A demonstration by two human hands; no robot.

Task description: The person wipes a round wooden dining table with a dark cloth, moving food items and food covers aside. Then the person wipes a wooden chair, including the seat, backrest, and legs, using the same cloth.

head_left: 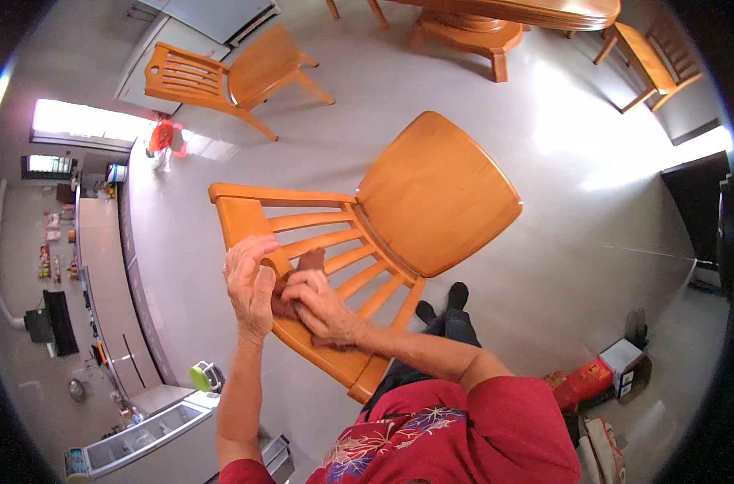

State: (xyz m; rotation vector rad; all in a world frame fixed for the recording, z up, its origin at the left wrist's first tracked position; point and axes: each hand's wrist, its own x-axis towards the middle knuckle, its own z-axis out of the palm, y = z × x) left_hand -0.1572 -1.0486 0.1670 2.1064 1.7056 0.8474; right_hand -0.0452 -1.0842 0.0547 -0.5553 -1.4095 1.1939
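A light-brown wooden chair stands before me, its rounded seat (443, 194) facing away and its slatted back (242, 216) towards me. My right hand (322, 306) presses a brown cloth (311, 260) against the middle of the top rail, with its fingers bent over it. Part of the cloth is hidden under that hand. My left hand (250, 282) is at the same rail, just left of the cloth, with its thumb and fingers apart and nothing seen in it. Whether its fingertips touch the wood, I cannot tell.
Another wooden chair (222, 79) stands at the far left, near a white cabinet. A wooden table (536, 11) with a pedestal base is at the back, and a further chair (655, 73) at the far right. A kitchen counter (109, 250) runs along the left. Boxes and bags (596, 383) lie at right.
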